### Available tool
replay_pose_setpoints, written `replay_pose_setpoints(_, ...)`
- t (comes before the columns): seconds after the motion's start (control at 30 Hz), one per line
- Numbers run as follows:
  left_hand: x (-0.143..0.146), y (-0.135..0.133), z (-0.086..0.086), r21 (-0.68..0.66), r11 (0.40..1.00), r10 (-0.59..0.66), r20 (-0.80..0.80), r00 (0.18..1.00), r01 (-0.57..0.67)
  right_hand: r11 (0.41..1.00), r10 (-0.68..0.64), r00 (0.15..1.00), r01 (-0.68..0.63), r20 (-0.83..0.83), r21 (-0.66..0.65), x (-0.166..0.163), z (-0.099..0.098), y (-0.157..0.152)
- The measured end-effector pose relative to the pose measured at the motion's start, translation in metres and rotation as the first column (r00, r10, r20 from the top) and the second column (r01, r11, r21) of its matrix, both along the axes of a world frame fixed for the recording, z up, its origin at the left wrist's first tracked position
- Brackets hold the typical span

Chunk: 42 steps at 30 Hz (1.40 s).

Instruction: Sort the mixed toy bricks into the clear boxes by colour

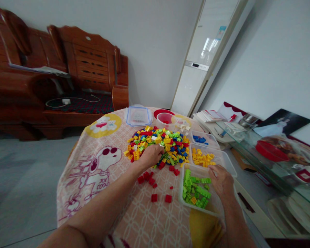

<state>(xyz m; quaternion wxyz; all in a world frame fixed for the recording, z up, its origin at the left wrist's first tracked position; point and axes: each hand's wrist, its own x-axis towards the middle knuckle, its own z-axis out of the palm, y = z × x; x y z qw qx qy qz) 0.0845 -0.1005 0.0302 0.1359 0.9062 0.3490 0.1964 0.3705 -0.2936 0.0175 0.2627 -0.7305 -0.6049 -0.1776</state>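
A mixed heap of toy building bricks [170, 140] in red, yellow, blue, green and white lies mid-table. My left hand [153, 155] reaches into its near side with fingers curled down; what they grip, if anything, is hidden. My right hand [222, 181] is at the right rim of a clear plastic box [181, 187] holding green bricks [196, 187] and a yellow one [193, 200]. Its fingers are pressed together, their contents too small to make out. Just beyond sits a box with yellow bricks [202, 157]. Loose red bricks [154, 197] lie on the cloth nearby.
Farther back are a box with blue bricks [200, 140], white bricks [184, 127], a red bowl [157, 113], a pale bowl [167, 118] and a clear blue-edged lid [138, 116]. A patterned tablecloth [167, 220] covers the round table. A glass shelf [258, 156] stands close on the right.
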Motion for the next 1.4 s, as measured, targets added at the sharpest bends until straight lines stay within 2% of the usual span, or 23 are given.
replay_pose_setpoints(0.2, 0.004, -0.006, 0.005, -0.042, 0.997, -0.051, 0.312, 0.949, 0.068, 1.000, -0.014, 1.000, 0.014, 0.003, -0.008, 0.000, 0.000, 0.000)
replay_pose_setpoints(0.4, 0.023, -0.043, 0.011, -0.064, 0.969, -0.165, 0.557, 0.814, 0.240, 1.000, -0.010, 1.000, 0.010, -0.010, -0.006, -0.002, 0.001, 0.000)
replay_pose_setpoints(0.5, 0.033, -0.068, 0.012, -0.059, 0.938, -0.244, 0.591, 0.769, 0.343, 1.000, -0.013, 1.000, 0.013, -0.011, -0.012, -0.002, 0.002, 0.000)
replay_pose_setpoints(0.6, 0.039, -0.087, 0.010, -0.087, 0.902, -0.300, 0.578, 0.759, 0.422, 1.000, -0.008, 1.000, 0.008, -0.012, -0.023, -0.002, 0.002, 0.000)
replay_pose_setpoints(0.77, 0.044, -0.100, 0.004, -0.139, 0.868, -0.334, 0.550, 0.766, 0.478, 1.000, -0.014, 1.000, 0.014, -0.017, -0.026, -0.003, 0.002, 0.000)
replay_pose_setpoints(0.87, 0.044, -0.097, 0.004, -0.132, 0.859, -0.362, 0.524, 0.771, 0.494, 1.000, -0.009, 1.000, 0.009, -0.019, -0.020, -0.003, 0.002, 0.000)
replay_pose_setpoints(0.97, 0.039, -0.082, 0.007, -0.106, 0.881, -0.359, 0.482, 0.799, 0.460, 1.000, -0.011, 1.000, 0.011, -0.022, -0.014, -0.002, 0.001, 0.000)
replay_pose_setpoints(1.03, 0.032, -0.066, 0.011, -0.089, 0.912, -0.324, 0.446, 0.835, 0.401, 1.000, -0.010, 1.000, 0.010, -0.023, -0.013, -0.001, 0.001, 0.000)
replay_pose_setpoints(1.13, 0.016, -0.037, 0.016, -0.068, 0.969, -0.195, 0.372, 0.908, 0.236, 1.000, -0.006, 1.000, 0.006, -0.022, -0.011, 0.000, 0.000, 0.000)
replay_pose_setpoints(1.23, -0.002, -0.011, 0.019, -0.083, 0.989, -0.101, 0.239, 0.966, 0.124, 1.000, -0.002, 1.000, 0.002, -0.018, -0.008, 0.001, -0.001, 0.000)
replay_pose_setpoints(1.4, -0.017, 0.007, 0.017, -0.087, 0.991, -0.104, 0.032, 0.994, 0.106, 1.000, -0.007, 1.000, 0.006, -0.019, -0.006, 0.000, 0.000, 0.000)
